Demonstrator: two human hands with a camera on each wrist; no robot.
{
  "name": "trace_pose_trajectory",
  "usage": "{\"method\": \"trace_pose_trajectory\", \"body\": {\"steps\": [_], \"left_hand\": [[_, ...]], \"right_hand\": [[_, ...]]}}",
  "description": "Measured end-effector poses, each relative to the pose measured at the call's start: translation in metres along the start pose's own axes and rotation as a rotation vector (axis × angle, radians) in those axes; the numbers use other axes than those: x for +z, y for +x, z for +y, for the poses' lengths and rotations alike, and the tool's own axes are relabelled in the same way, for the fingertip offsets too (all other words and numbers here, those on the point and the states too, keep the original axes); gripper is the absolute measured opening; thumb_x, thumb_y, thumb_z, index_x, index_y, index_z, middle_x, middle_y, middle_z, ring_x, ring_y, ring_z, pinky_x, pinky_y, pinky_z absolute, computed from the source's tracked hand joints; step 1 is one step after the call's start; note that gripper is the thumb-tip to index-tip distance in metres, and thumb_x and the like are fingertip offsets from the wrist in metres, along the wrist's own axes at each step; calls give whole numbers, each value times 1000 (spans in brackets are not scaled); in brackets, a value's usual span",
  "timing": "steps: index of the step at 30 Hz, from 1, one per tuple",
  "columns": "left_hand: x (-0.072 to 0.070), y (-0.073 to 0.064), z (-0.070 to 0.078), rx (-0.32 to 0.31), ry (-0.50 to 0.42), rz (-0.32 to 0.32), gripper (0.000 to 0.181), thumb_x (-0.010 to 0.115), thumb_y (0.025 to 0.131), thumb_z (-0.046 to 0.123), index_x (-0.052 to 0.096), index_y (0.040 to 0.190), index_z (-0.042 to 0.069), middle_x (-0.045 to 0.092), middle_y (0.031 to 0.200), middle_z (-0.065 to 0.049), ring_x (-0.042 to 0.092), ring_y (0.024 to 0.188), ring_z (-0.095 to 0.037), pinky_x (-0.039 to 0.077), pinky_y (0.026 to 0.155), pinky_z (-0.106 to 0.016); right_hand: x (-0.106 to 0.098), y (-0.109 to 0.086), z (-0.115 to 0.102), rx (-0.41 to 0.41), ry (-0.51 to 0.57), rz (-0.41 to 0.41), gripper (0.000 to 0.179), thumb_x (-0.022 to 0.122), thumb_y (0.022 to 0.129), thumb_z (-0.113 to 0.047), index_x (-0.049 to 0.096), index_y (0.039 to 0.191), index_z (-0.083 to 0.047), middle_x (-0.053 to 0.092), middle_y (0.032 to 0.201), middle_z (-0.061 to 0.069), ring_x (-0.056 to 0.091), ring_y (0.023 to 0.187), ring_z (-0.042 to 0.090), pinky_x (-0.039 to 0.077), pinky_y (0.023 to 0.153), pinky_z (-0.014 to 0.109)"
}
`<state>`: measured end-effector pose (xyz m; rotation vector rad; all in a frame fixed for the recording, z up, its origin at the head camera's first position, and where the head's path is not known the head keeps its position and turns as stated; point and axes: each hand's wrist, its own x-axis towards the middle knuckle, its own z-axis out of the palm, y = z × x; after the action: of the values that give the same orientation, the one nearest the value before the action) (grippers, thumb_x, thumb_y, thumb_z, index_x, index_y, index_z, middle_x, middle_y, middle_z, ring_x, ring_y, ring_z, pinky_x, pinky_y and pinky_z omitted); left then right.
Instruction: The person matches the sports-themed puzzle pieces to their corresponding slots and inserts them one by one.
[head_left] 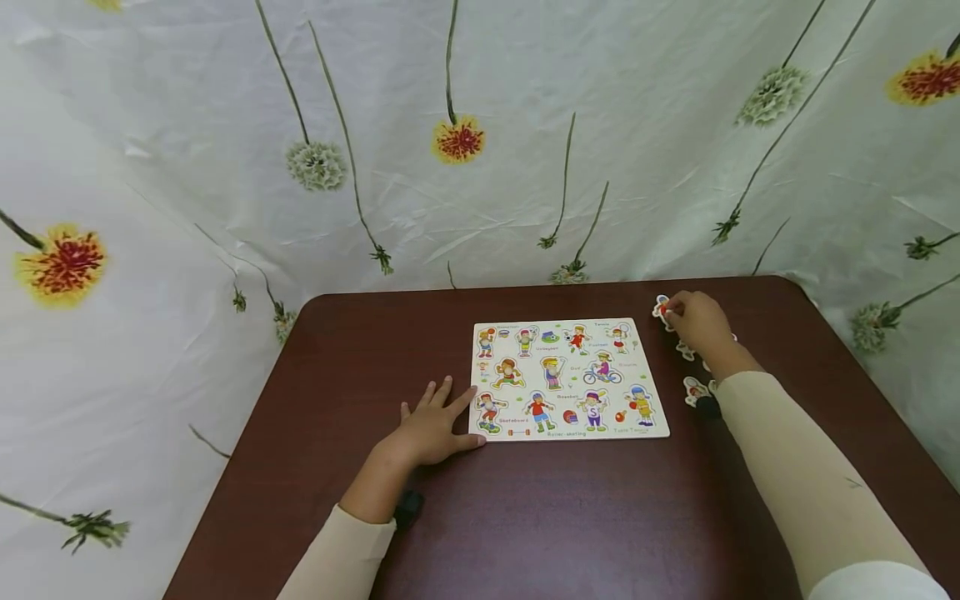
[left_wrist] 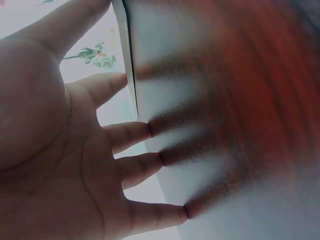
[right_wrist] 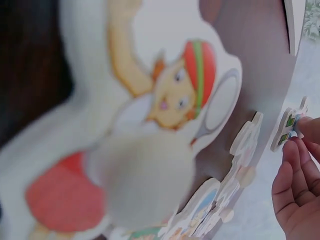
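A white puzzle board [head_left: 567,379] printed with children playing sports lies on the table. Spread wide at its left side, my left hand [head_left: 431,429] has the thumb and index finger touching the board's edge; the left wrist view shows the palm [left_wrist: 45,150], with the other fingertips down on the tabletop. Beyond the board's right side, my right hand [head_left: 701,321] pinches a figure-shaped puzzle piece [head_left: 661,311] between thumb and fingers. That piece [right_wrist: 289,125] stands tilted in the right wrist view. A tennis-player piece [right_wrist: 200,85] looms close to that camera, partly blurred.
Several loose pieces [head_left: 686,351] lie right of the board, partly hidden under the right hand and forearm. Another piece [head_left: 694,390] lies close to the right wrist. The dark brown table [head_left: 570,517] meets a flowered white cloth [head_left: 510,217] at its far edge.
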<state>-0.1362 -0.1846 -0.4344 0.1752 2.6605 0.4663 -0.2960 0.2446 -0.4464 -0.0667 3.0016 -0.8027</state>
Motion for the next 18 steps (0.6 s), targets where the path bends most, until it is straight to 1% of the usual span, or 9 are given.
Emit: {"method": "trace_pose_trajectory", "body": {"steps": [5, 14, 18], "left_hand": [[0, 0, 1, -3, 7, 1, 83, 67, 92, 57, 29, 161, 32, 10, 171, -15, 6, 158, -41, 9, 115, -78], [-1, -1, 2, -6, 11, -3, 83, 67, 92, 57, 28, 161, 32, 9, 171, -16, 6, 158, -41, 9, 116, -78], [-1, -1, 3, -6, 14, -4, 83, 67, 92, 57, 28, 161, 32, 10, 171, -16, 6, 158, -41, 9, 115, -78]], "right_hand": [[-1, -4, -3, -14, 36, 7, 27, 56, 102, -15, 59, 119, 6, 57, 114, 26, 58, 99, 39, 49, 84, 52], [3, -14, -14, -56, 38, 16, 23, 60, 101, -17, 60, 113, 3, 60, 107, 21, 59, 92, 34, 49, 77, 45], [5, -18, -19, -74, 42, 22, 22, 63, 100, -17, 61, 110, 2, 63, 104, 20, 60, 91, 33, 48, 77, 44]]}}
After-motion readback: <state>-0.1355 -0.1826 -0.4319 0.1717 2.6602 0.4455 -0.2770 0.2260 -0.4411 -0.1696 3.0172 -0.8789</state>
